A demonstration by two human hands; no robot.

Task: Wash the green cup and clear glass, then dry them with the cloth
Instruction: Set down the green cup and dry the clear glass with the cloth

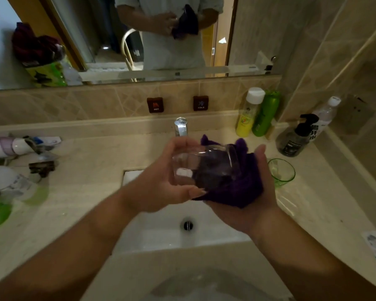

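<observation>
Drying step, looked like: left hand point(161, 179) gripped the clear glass point(202, 166) over the sink point(152, 231), right hand point(254, 192) cupped the purple cloth point(237, 183) against it. Green cup point(281, 171) sat on the counter point(85, 192), probably next.

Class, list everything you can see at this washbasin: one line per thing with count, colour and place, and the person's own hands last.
clear glass: 1, transparent, held on its side over the sink
cloth: 1, purple, in the right palm, against the glass
green cup: 1, green, upright on the counter, right of the sink
sink: 1, white, centre
tap: 1, chrome, behind the sink
bottles: 4, yellow, green, dark pump, clear, back right
left hand: grips the glass
right hand: holds the cloth
</observation>
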